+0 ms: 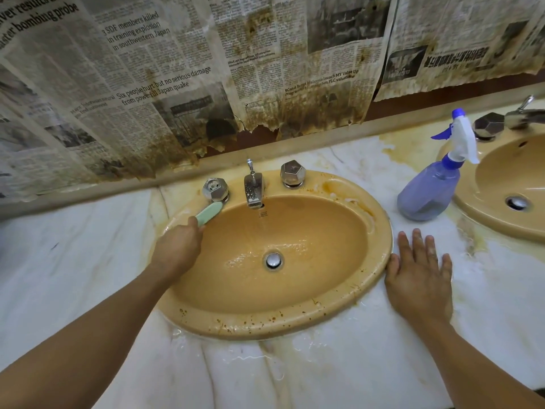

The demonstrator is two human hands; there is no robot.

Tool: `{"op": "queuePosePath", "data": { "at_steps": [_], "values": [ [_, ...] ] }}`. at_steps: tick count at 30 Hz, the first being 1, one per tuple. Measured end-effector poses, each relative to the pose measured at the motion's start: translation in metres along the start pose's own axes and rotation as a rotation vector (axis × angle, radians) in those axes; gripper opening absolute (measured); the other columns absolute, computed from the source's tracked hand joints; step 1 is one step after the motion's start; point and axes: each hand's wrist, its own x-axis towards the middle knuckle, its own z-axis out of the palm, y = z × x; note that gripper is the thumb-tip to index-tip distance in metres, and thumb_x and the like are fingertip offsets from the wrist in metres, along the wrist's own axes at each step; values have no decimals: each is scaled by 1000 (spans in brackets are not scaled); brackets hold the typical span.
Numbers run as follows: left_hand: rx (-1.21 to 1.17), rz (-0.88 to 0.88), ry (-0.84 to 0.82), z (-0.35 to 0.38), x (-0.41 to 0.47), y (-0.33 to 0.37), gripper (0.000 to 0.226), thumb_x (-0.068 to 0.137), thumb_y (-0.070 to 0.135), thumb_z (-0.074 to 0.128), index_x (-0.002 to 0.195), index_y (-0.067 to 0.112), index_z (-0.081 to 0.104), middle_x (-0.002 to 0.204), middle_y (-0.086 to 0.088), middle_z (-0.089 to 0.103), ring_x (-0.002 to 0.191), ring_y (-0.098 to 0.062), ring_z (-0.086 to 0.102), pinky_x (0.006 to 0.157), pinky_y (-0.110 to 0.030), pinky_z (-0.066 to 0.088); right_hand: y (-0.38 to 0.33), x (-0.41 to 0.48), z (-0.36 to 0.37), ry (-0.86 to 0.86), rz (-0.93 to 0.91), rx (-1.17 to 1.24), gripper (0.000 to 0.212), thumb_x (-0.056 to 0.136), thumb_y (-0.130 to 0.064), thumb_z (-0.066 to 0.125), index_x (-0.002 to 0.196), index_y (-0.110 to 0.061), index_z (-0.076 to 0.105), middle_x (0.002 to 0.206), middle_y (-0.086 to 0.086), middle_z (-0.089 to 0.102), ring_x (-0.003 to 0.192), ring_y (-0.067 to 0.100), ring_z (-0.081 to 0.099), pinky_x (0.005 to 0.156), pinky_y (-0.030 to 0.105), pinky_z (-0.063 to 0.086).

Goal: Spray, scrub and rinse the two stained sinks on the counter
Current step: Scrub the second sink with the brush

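A tan oval sink [348, 302] sits in the white marble counter [88, 276], its front rim speckled with brown stains. Water runs from its chrome tap [253, 187] into the wet bowl. My left hand [177, 249] grips a pale green scrub brush [208, 213], whose head rests on the back left rim beside the left knob [216, 188]. My right hand [418, 273] lies flat and open on the counter, touching the sink's right rim. A second tan sink [483, 184] is partly in view at the far right.
A purple spray bottle [433, 184] with a white and blue trigger stands upright between the two sinks. Stained newspaper [177, 84] covers the wall behind. The counter is wet near the front, with yellow-brown stains at the back right. The right knob [292, 173] stands behind the bowl.
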Motion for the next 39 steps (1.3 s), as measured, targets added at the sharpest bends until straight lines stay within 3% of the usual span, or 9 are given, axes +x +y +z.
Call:
{"op": "queuePosePath", "data": {
  "at_steps": [3, 8, 13, 19, 22, 26, 29, 33, 39],
  "values": [
    [-73, -158, -32, -7, 7, -29, 33, 111, 39, 28, 109, 12, 47, 102, -20, 67, 81, -35, 56, 69, -43, 47, -1, 0, 0, 4, 4, 5, 68, 101, -48, 3, 163, -25, 19, 171, 1, 11, 158, 22, 7, 126, 51, 5],
    [-176, -72, -70, -13, 22, -15, 40, 110, 41, 33, 120, 6, 52, 104, -22, 65, 81, -34, 54, 71, -43, 48, -1, 0, -2, 3, 5, 2, 68, 101, -48, 2, 163, -25, 19, 171, 1, 11, 158, 22, 8, 126, 52, 7],
    [-350, -62, -46, -10, -2, -19, 32, 110, 38, 38, 134, 17, 38, 101, -10, 60, 84, -32, 57, 72, -44, 48, -2, 0, -2, 6, 8, -1, 68, 101, -48, 0, 163, -26, 18, 171, -1, 10, 158, 22, 6, 126, 52, 6],
    [-452, -185, -16, -22, 31, -15, 27, 108, 32, 48, 126, 12, 52, 118, -25, 63, 88, -31, 53, 75, -41, 45, -3, -2, -5, 11, 1, 11, 69, 101, -48, 2, 163, -26, 20, 171, 0, 12, 158, 22, 8, 126, 52, 7],
    [-471, -120, -58, -16, 17, -22, 20, 105, 33, 54, 116, 17, 58, 108, -20, 66, 83, -28, 58, 68, -38, 45, -3, -1, -5, 12, 2, 21, 68, 101, -48, 5, 162, -25, 23, 171, 0, 13, 158, 22, 9, 126, 52, 7],
    [-659, -209, -115, -25, 46, -35, 14, 103, 33, 60, 101, 19, 63, 94, -16, 69, 66, -26, 56, 52, -30, 42, -4, -2, -4, 10, 4, 18, 67, 101, -48, 5, 163, -26, 21, 171, 0, 13, 158, 21, 7, 126, 52, 6],
    [-760, -191, -216, -39, 93, -25, 19, 103, 36, 62, 104, 17, 65, 79, -11, 60, 55, -21, 45, 47, -24, 33, -3, -1, -4, 19, 4, 5, 67, 101, -48, 5, 162, -26, 22, 171, 0, 14, 158, 21, 8, 126, 51, 6],
    [-719, -87, -432, -64, 120, -33, 17, 103, 30, 63, 110, 15, 66, 66, -5, 49, 46, -13, 35, 42, -20, 25, -3, -2, -3, 32, -2, -3, 67, 102, -47, 8, 162, -24, 27, 170, 2, 17, 157, 24, 13, 125, 53, 9],
    [-624, -22, -603, -73, 130, -62, 16, 99, 30, 66, 109, 18, 69, 62, -2, 47, 49, -12, 36, 43, -21, 28, -5, 0, -2, 46, 1, -34, 65, 102, -45, 11, 161, -22, 30, 169, 3, 22, 156, 25, 17, 124, 55, 14]
  ]
}}
